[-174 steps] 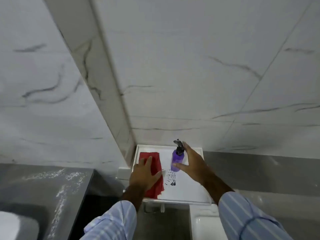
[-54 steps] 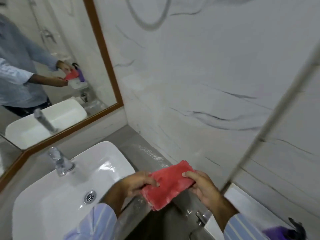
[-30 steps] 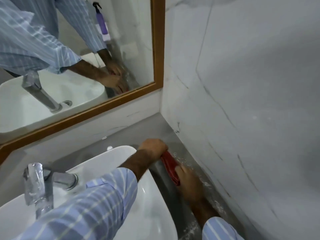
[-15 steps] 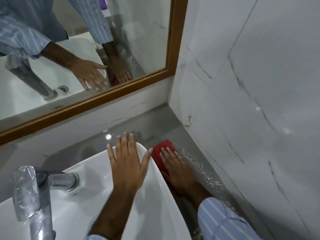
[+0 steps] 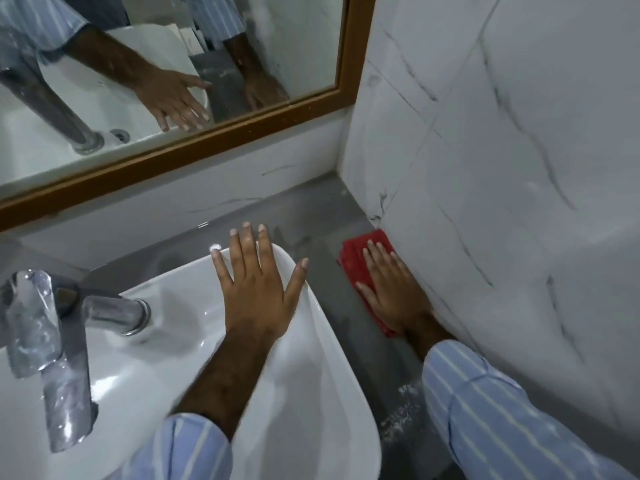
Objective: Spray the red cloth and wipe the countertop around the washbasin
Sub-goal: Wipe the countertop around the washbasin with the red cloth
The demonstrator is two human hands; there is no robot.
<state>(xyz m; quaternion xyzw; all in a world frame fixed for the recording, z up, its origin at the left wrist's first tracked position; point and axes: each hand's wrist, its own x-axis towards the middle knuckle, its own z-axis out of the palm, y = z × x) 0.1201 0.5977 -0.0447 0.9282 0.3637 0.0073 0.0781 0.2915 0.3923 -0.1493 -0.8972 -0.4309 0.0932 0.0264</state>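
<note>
My right hand (image 5: 391,289) lies flat on the red cloth (image 5: 355,263), pressing it onto the grey countertop (image 5: 311,216) where it meets the right marble wall. The cloth shows beyond my fingertips and along the left side of my palm. My left hand (image 5: 258,285) rests open with fingers spread on the back right corner of the white washbasin (image 5: 311,393). A dry whitish residue marks the countertop strip near my right sleeve. The spray bottle is out of view.
A chrome tap (image 5: 52,341) stands at the basin's left. A wood-framed mirror (image 5: 173,98) runs along the back wall above a white ledge. The marble wall (image 5: 502,168) closes the counter on the right, leaving only a narrow strip beside the basin.
My right hand has slid the cloth away from the basin's side to the right wall. My left hand stays spread on the basin's corner. The view has shifted slightly.
</note>
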